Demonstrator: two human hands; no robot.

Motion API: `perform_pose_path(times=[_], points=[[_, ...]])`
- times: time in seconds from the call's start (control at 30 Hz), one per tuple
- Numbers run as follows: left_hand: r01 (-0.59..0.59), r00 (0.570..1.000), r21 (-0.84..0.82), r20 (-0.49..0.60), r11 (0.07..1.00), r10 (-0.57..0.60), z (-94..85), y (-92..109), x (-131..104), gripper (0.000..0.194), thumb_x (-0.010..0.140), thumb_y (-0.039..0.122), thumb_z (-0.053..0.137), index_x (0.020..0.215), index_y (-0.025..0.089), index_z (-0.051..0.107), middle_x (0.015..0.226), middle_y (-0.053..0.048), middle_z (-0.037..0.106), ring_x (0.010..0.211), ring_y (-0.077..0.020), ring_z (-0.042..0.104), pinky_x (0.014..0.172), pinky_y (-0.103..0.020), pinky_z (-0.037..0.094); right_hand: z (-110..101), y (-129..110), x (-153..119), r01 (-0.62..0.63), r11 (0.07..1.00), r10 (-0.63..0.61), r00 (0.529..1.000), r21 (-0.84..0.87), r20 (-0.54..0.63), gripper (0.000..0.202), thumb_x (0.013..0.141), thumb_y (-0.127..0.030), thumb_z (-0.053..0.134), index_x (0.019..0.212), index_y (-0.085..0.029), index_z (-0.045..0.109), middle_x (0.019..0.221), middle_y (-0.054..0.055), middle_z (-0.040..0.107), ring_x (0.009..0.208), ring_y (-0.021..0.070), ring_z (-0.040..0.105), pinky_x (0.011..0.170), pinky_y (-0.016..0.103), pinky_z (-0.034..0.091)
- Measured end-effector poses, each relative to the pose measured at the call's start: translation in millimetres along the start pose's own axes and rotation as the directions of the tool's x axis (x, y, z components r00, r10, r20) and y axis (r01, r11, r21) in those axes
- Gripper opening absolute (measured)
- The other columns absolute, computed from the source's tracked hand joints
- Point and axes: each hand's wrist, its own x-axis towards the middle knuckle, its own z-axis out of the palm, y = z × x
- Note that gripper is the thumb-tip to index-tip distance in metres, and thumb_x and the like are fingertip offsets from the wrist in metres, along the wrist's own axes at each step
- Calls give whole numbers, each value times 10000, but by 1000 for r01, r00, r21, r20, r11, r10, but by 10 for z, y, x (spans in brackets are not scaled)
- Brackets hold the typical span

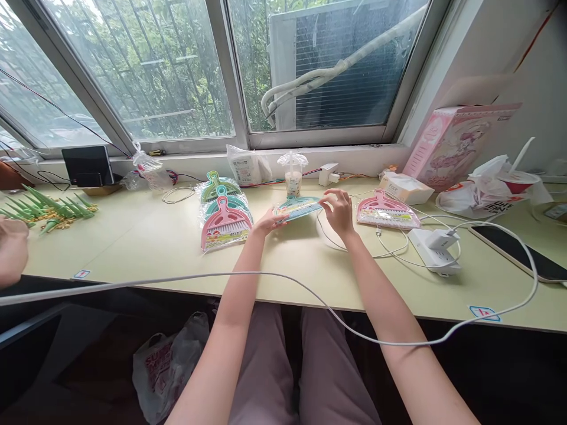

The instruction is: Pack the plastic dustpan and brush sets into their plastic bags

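A white cable point(283, 274) crosses the near side of the desk point(146, 254). At the left edge is another person's hand point(11, 251). Over the desk's middle, the left hand point(268, 222) grips the left end of a blue pack point(297, 207), while the right hand point(339, 211) pinches its right end. Left of it lie stacked packs point(225, 227), pink nearest; right, a pink pack point(390, 208). Just beyond stands a cup point(293, 177); farthest is the window point(177, 71).

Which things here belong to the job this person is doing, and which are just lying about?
Seemingly part of the job: blue packet in the left hand and right hand; stacked dustpan sets; pink dustpan set.

Apparently just lying about: drink cup; phone; power strip; pink box.
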Motion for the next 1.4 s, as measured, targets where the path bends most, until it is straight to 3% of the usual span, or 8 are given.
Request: perform_pose_path(times=[0.1, 0.27, 0.4, 0.5, 0.7, 0.97, 1.23, 1.4], points=[[-4, 1000, 70, 1, 998, 4, -16, -7, 0, 1222, 682, 138, 870, 1606, 365, 103, 1430, -126, 551, 988, -195, 724, 885, -299, 600, -17, 24, 20, 16, 998, -19, 999, 67, 36, 188, 943, -229, 525, 866, -248, 695, 1204, 81, 668, 1203, 295, 565, 1027, 482, 400], [-174, 932, 110, 338, 979, 128, -125, 14, -63, 808, 755, 467, 809, 1479, 336, 476, 1505, -111, 470, 1146, -250, 654, 1017, -401, 535, -50, 72, 46, 4, 987, -13, 998, 164, 59, 126, 913, -221, 550, 855, -247, 660, 1085, 45, 729, 1144, 271, 626, 1146, 523, 276], [-267, 824, 50, 530, 962, 201, -225, 20, -93, 945, 599, 482, 902, 1446, 296, 528, 1330, -125, 586, 1249, -295, 569, 1113, -454, 433, -64, 89, 55, -97, 983, 89, 994, 153, 62, 106, 886, -244, 576, 821, -234, 659, 934, 53, 732, 973, 265, 642, 1040, 483, 366], [-278, 798, 97, 577, 956, 174, -228, 6, -76, 1020, 552, 418, 932, 1468, 314, 495, 1201, -96, 620, 1219, -283, 572, 1109, -470, 424, -75, 117, 71, -153, 972, 151, 988, 178, 23, 106, 858, -257, 606, 769, -228, 657, 834, 47, 695, 831, 241, 608, 921, 432, 422], [-326, 901, 226, 369, 918, 229, -84, -49, 11, 637, 722, 404, 840, 1306, 270, 621, 1275, -95, 564, 1100, -211, 616, 1077, -453, 454, -99, 184, 101, -210, 939, 213, 977, 272, 18, 128, 810, -326, 679, 718, -238, 675, 784, 39, 641, 786, 230, 579, 832, 403, 464], [-288, 886, 96, 403, 953, 227, -42, -74, 26, 615, 788, 442, 789, 1356, 317, 587, 1305, -104, 577, 1228, -265, 592, 1074, -504, 457, -73, 149, 64, -347, 725, 304, 936, 595, 176, 301, 831, -530, 660, 757, -243, 610, 992, 68, 759, 1026, 253, 684, 982, 429, 477], [-291, 916, 161, 333, 943, 225, -13, -131, 56, 451, 789, 580, 733, 920, 149, 769, 1467, -177, 529, 1405, -357, 431, 1045, -464, 503, 86, 196, -29, -419, 828, 359, 907, 372, 222, 303, 902, -529, 553, 770, -257, 532, 735, 54, 767, 877, 263, 722, 886, 415, 501], [-288, 943, 132, 213, 948, 257, 97, -195, 93, 453, 813, 550, 719, 902, 109, 764, 1472, -172, 533, 1256, -313, 576, 1011, -426, 536, 138, 205, -49, -434, 815, 394, 901, 385, 181, 301, 876, -530, 595, 773, -247, 610, 761, 58, 775, 805, 255, 741, 819, 383, 534]])
